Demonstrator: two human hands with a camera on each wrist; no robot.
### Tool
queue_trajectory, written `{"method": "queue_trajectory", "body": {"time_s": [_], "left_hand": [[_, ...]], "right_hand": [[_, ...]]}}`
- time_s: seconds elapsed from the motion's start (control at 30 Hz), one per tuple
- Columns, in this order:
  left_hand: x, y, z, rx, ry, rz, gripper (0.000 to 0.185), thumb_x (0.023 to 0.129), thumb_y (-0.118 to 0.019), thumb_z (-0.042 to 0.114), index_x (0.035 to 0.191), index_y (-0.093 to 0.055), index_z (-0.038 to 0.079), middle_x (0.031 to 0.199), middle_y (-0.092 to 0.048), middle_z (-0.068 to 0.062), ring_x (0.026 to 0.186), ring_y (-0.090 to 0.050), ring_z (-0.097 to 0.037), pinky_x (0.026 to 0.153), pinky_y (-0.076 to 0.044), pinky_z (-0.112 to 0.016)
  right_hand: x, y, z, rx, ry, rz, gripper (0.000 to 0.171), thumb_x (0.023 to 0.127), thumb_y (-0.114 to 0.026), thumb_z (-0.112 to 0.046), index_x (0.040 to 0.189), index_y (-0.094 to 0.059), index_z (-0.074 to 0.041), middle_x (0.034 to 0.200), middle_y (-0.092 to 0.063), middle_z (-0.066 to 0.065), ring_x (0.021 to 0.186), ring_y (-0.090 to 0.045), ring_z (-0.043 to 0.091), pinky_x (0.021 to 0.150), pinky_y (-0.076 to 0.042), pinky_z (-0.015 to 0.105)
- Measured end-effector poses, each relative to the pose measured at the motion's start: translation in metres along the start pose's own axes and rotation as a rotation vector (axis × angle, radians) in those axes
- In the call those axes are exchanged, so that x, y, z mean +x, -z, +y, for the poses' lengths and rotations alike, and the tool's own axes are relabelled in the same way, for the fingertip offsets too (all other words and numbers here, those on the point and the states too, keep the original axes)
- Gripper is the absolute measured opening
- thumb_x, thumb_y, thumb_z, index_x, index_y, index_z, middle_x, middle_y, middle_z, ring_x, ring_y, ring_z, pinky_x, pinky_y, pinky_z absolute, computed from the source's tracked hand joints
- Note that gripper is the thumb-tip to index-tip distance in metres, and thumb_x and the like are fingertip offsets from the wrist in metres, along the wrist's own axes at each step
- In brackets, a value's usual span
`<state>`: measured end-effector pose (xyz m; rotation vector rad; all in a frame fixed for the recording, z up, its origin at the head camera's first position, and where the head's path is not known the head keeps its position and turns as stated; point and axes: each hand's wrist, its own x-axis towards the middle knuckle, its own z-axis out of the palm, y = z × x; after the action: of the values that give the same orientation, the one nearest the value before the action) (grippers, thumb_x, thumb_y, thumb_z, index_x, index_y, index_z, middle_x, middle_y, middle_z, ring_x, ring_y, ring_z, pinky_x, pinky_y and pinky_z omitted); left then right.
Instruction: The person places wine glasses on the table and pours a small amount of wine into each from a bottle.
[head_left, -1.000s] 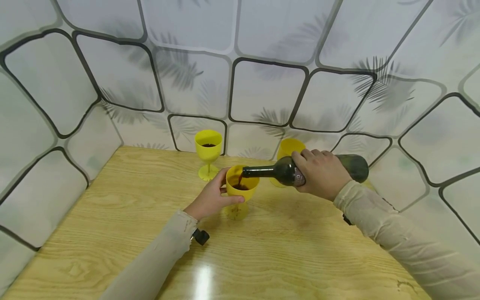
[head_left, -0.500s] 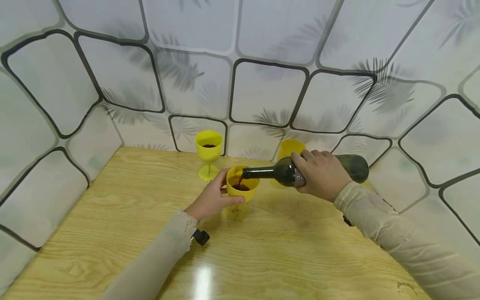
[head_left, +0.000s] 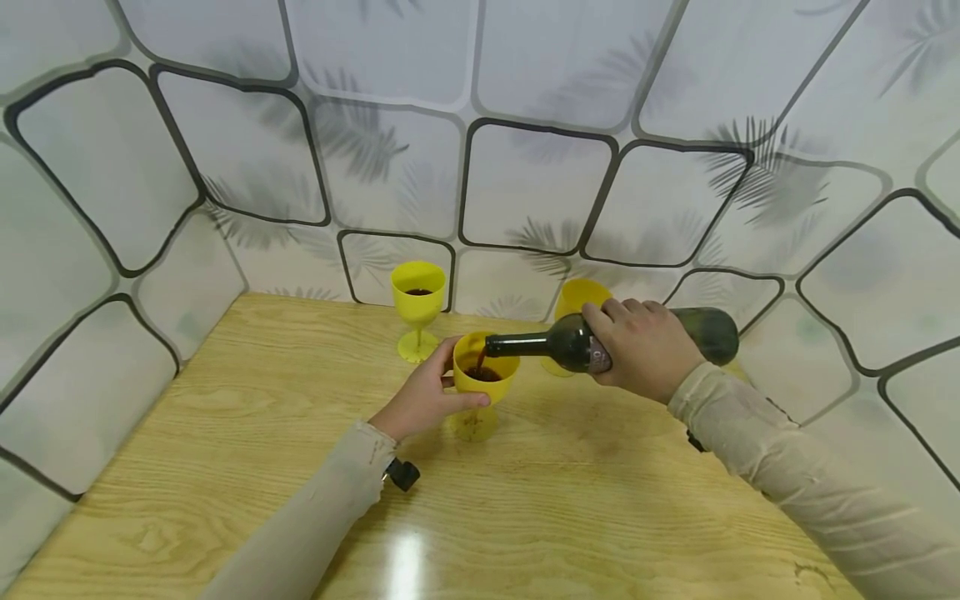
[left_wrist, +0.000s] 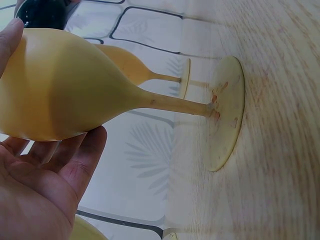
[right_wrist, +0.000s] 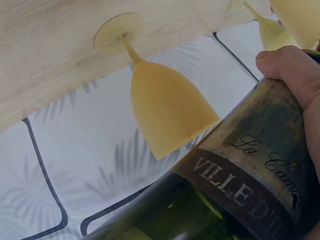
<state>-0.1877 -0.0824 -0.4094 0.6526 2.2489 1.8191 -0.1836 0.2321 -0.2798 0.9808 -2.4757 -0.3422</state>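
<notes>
Left hand (head_left: 427, 396) and right hand (head_left: 645, 346) both grip near the middle of the head view.
The pale-sleeved left arm (head_left: 300, 525) slants up from the bottom edge, left of centre, its thumb (head_left: 467, 400) stretched toward the right. The pale-sleeved right arm (head_left: 810, 475) reaches in from the lower right corner, the back of its hand uppermost, knuckles (head_left: 617, 307) bent along the top. In the left wrist view the cupped palm (left_wrist: 35, 200) fills the lower left, fingers (left_wrist: 89, 157) bent. In the right wrist view a bent digit (right_wrist: 287, 62) lies at the right.
</notes>
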Motion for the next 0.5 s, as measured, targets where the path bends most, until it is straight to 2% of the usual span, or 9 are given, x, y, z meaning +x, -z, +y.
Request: {"method": "queue_trajectory", "body": {"time_s": [0.5], "left_hand": [[0.0003, -0.0003, -0.0024, -0.009, -0.016, -0.003, 0.082, 0.086, -0.087, 0.029, 0.152, -0.039, 0.025, 0.146, -0.051, -0.001, 0.132, -0.056, -0.024, 0.111, -0.047, -0.045]], "right_hand": [[-0.0006, 0.0024, -0.0008, -0.006, 0.002, 0.005, 0.066, 0.065, -0.092, -0.034, 0.114, -0.058, -0.004, 0.088, -0.062, 0.013, 0.074, -0.066, 0.034, 0.067, -0.058, 0.051]]}}
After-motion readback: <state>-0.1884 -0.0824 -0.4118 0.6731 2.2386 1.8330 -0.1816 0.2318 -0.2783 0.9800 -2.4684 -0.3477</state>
